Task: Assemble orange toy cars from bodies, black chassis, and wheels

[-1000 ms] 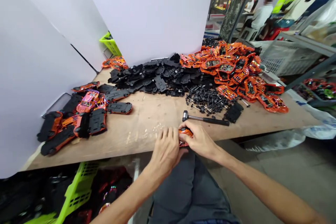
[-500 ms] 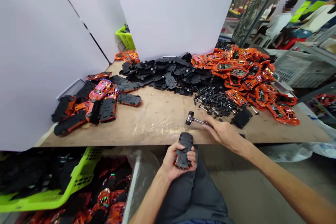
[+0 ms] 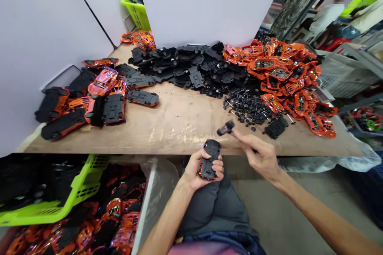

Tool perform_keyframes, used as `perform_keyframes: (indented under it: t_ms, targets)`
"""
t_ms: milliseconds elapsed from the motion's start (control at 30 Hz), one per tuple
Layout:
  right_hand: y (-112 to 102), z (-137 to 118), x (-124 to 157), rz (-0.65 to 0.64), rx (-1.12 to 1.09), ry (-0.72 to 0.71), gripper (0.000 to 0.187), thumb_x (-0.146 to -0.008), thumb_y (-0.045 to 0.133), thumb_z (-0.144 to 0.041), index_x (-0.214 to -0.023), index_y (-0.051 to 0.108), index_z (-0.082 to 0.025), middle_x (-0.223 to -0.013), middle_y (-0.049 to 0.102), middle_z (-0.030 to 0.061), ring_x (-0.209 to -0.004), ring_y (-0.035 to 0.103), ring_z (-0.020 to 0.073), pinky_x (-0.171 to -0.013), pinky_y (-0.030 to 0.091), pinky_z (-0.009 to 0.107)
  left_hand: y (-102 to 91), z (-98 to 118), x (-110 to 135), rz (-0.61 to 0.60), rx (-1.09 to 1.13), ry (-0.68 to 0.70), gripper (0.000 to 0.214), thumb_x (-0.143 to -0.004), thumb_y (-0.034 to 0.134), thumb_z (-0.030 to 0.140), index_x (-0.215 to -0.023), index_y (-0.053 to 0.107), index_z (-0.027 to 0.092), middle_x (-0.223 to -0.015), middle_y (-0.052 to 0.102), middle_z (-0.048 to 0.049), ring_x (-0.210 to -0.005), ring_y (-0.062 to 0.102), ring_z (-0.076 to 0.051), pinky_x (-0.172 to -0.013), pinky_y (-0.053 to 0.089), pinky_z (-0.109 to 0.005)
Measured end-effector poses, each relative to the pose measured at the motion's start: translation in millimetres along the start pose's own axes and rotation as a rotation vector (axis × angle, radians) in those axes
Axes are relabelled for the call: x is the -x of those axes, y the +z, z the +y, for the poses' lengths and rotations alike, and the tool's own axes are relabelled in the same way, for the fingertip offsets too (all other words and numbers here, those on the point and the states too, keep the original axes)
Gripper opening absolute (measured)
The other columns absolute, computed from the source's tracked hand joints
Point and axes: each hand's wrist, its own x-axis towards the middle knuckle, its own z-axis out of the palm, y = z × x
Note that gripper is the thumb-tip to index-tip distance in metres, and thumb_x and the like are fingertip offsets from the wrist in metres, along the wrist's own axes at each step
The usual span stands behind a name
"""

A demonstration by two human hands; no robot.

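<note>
Closed around a toy car (image 3: 212, 153), my left hand (image 3: 196, 169) holds it over my lap by the table's front edge. The car's black underside faces up and orange shows along its sides. My right hand (image 3: 260, 153) grips a small hammer (image 3: 226, 128); its dark head, slightly blurred, is above and to the right of the car, apart from it. Most of the hammer's handle is hidden by my fingers. Beyond the hammer lies a heap of black wheels on metal axles (image 3: 247, 105), with a single black chassis (image 3: 275, 127) at its near side.
Toy cars with chassis attached (image 3: 115, 108) lie at the left of the table (image 3: 179, 127). Black chassis (image 3: 196, 76) are piled at the back, orange car shells (image 3: 278, 72) at the right. Below left stand a green basket (image 3: 60, 217) and a bin of orange cars. People sit far right.
My right hand has lifted the hammer and turned it, its head shifting right and slightly up in view. The left hand keeps its hold on the car. The whole view has shifted a little.
</note>
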Motion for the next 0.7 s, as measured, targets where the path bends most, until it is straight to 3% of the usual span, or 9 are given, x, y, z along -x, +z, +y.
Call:
perform_keyframes:
  t_ms: [100,233,333,467,600,700]
  targets:
    - [-5,-3,-3,-0.087,0.015,-0.036,0.052,-0.099,0.046,-0.012,-0.141,0.067,-0.032,-0.089,0.075,0.0031,-0.075,0.070,0.0183,-0.073,0.060,0.029,2.3,0,1,0.007,0.012,-0.012,0.033,-0.067,0.061,0.018,-0.099,0.053,0.012,-0.075,0.043,0.0006,-0.061,0.049,-0.011,-0.061,0.045,-0.023]
    - [1,-6,-21,0.092,-0.022,0.069,0.047,-0.100,0.048,-0.014,-0.138,0.069,-0.030,-0.102,0.079,0.0054,-0.092,0.074,0.0226,-0.087,0.061,0.035,7.3,0,2,0.055,0.040,-0.010,0.035,-0.066,0.061,0.017,-0.100,0.052,0.014,-0.076,0.042,0.0012,-0.061,0.048,-0.011,-0.060,0.044,-0.022]
    - [10,-1,-29,-0.029,-0.036,0.001,0.047,-0.099,0.047,-0.013,-0.136,0.071,-0.031,-0.103,0.080,0.0043,-0.088,0.075,0.0215,-0.082,0.062,0.033,9.4,-1,4,0.080,0.066,-0.002,0.035,-0.066,0.060,0.017,-0.100,0.052,0.015,-0.076,0.042,0.0010,-0.061,0.048,-0.011,-0.060,0.045,-0.023]
    - [10,10,-12,0.052,-0.024,0.020,0.045,-0.102,0.048,-0.015,-0.138,0.070,-0.032,-0.110,0.079,0.0045,-0.099,0.076,0.0227,-0.088,0.063,0.035,10.1,-2,5,0.078,0.067,-0.012,0.036,-0.065,0.061,0.018,-0.099,0.053,0.013,-0.075,0.042,0.0013,-0.060,0.047,-0.011,-0.060,0.044,-0.023]
    - [-1,27,2,-0.024,0.034,-0.004,0.047,-0.102,0.049,-0.017,-0.142,0.066,-0.035,-0.106,0.079,0.0041,-0.087,0.077,0.0208,-0.077,0.065,0.033,12.9,-2,3,0.068,0.058,0.000,0.037,-0.063,0.063,0.018,-0.099,0.055,0.010,-0.073,0.043,0.0018,-0.060,0.047,-0.010,-0.062,0.043,-0.022]
    - [-1,40,-9,0.080,0.026,0.060,0.040,-0.103,0.052,-0.024,-0.139,0.068,-0.031,-0.120,0.078,0.0061,-0.106,0.075,0.0249,-0.093,0.063,0.040,10.5,-9,3,0.088,-0.005,0.090,0.031,-0.065,0.065,0.020,-0.094,0.057,0.011,-0.076,0.051,-0.0018,-0.064,0.053,-0.012,-0.066,0.046,-0.023]
